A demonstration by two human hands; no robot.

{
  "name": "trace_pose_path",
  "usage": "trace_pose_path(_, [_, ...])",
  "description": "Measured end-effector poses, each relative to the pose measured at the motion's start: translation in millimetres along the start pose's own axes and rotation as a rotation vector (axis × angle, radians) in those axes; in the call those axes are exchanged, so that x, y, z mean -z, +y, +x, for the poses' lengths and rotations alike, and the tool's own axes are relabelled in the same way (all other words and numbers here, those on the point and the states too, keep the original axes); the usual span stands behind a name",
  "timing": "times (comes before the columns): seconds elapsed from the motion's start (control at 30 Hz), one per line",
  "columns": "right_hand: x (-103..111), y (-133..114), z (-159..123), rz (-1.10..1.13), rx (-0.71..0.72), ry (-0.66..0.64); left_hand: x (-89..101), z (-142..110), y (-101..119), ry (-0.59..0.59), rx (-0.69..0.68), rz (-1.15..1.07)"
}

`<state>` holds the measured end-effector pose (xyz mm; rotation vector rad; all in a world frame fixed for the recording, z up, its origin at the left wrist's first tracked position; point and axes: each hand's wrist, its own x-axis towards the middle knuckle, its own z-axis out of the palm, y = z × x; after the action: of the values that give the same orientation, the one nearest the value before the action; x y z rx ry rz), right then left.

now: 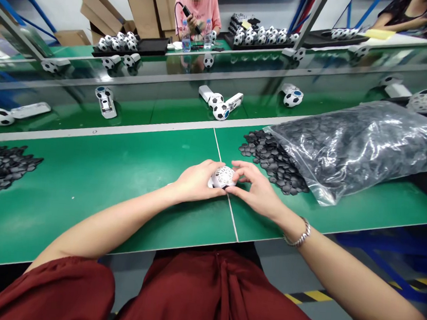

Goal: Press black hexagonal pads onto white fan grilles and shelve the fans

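Observation:
A small white round fan head (223,176), patterned like a football, rests on the green table (98,181) between my hands. My left hand (196,181) wraps around its left side with the fingers curled on it. From the right, my right hand (256,188) pinches its top edge with fingertips; a bracelet sits on that wrist. Loose black hexagon pieces (272,157) lie just right of my hands, spilling from a clear plastic bag (360,146) full of them.
Another pile of black pieces (1,167) lies at the far left. Football-shaped fans (220,107) ride the conveyor belt (159,97) behind. A person in pink (198,8) works across the line beside trays of fans and cardboard boxes.

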<state>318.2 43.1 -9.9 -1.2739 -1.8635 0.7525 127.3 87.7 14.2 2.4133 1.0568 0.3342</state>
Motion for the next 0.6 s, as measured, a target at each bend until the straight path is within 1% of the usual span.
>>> trace_pose_path(0.13, [-3.6,3.1,1.9,0.136,-0.076,-0.025,-0.8,-1.0,-1.9,-0.001,-0.009,-0.034])
trace_pose_path(0.2, [-3.8,2.9,2.4,0.153,-0.089,-0.038,-0.1,-1.0,-1.5,-0.001,-0.008,-0.041])
trace_pose_path(0.4, [-3.5,3.5,0.3,0.123,-0.08,-0.041,-0.3,-0.2,1.9,-0.003,0.02,-0.014])
trace_pose_path(0.6, [-8.5,4.4,-3.0,0.186,-0.07,-0.024,-1.8,-0.6,0.6,-0.003,0.014,0.013])
